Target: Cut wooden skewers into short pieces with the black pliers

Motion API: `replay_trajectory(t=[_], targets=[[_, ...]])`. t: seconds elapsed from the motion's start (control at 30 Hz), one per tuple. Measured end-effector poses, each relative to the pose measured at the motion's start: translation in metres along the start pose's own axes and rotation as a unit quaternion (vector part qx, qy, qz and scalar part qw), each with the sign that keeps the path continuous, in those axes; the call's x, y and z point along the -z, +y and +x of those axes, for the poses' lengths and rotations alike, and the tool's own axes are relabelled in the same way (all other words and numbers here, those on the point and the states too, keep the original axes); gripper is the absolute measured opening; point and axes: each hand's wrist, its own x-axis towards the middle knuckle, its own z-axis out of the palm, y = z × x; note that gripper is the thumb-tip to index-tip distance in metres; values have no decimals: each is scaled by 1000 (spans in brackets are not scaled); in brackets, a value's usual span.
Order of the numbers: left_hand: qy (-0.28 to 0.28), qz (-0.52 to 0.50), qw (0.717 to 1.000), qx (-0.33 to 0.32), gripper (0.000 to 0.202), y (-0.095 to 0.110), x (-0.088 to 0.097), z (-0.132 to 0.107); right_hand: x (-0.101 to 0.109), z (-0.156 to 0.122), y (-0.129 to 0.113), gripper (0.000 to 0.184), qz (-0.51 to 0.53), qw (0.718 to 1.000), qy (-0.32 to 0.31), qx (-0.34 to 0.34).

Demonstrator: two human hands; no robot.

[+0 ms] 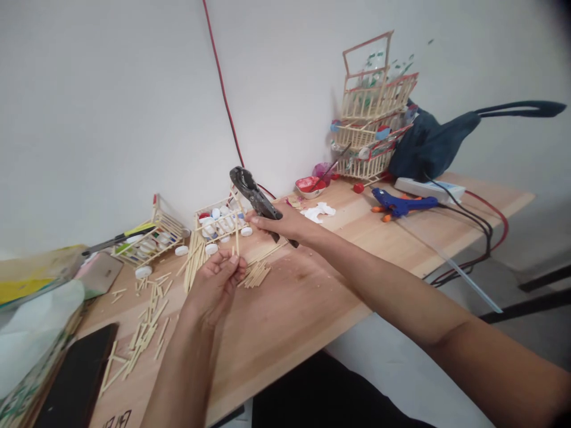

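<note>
My left hand (218, 272) is closed in a pinch on a thin wooden stick (237, 235), which stands nearly upright above the fingertips. A second, shorter stick end shows beside it. Black pliers (259, 199) sit in my right hand (283, 224), with the rounded end pointing up and left and the other end showing below the palm. The right fingertips are close to the stick's upper part; whether they touch it I cannot tell. Cut sticks (256, 273) lie in a bundle on the table, just right of my left hand. Longer sticks (194, 258) lie behind the left wrist.
Two small stick carts (149, 238) (218, 220) with bottle-cap wheels stand along the wall. Taller stacked stick baskets (370, 125) stand at the back right. A blue glue gun (401, 203), a red paint bowl (311, 187), a phone (75, 380) and scattered stick pieces (145, 333) lie about.
</note>
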Motion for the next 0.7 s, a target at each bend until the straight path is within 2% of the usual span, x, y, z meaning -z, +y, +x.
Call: replay_trajectory(t=[0.13,0.27,0.47,0.6,0.7], targets=[[-21,-11,1000,-1,33,-8,-13,-12,-8,-5,-6,28,57,998,-16,19],[-13,-18,999,-27,31,-19,-14,-17,-18,-3,-1,26,76,996,-32,14],[69,26,987,-142,29,-28,2,-13,-21,0,5,26,129,991,11,36],[139,12,972,-191,29,-25,7,-12,-19,-1,0,14,39,997,31,52],[172,-50,960,-215,28,-21,7,-14,-20,-2,0,10,-15,999,3,52]])
